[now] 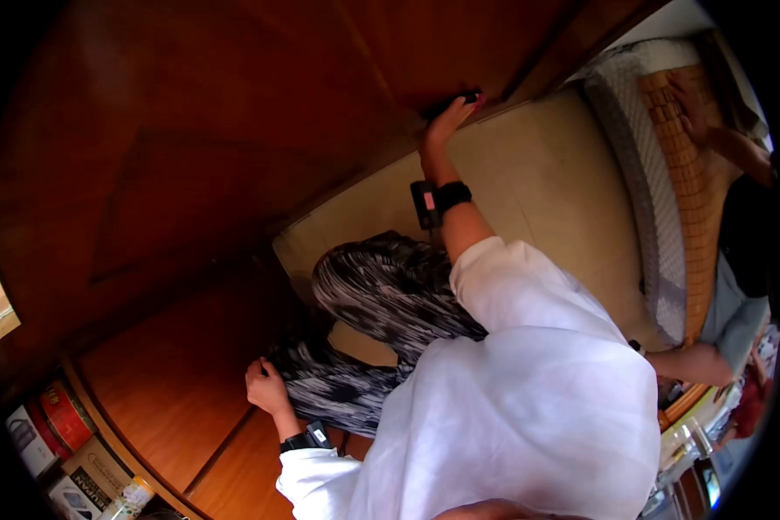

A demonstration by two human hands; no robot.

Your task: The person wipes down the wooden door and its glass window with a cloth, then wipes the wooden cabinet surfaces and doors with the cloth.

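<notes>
My right hand [446, 122] reaches out to the lower edge of a dark red-brown wooden panel [234, 156]. Its fingers are closed around a small black object [471, 97] at the panel. Beside my knee in the patterned trousers [381, 286], my left hand [269, 388] is curled, close to a lower wooden panel [173, 364]. A dark spot shows at its fingers, and I cannot tell what it is. Black straps with small devices sit on both wrists.
Pale floor [537, 173] lies beneath the panel. At the right stand a quilted mattress [654, 217] and a woven bamboo mat [680, 173], with another person's hand [690, 108] on the mat. Boxes and a red tin [65, 416] fill a shelf at the lower left.
</notes>
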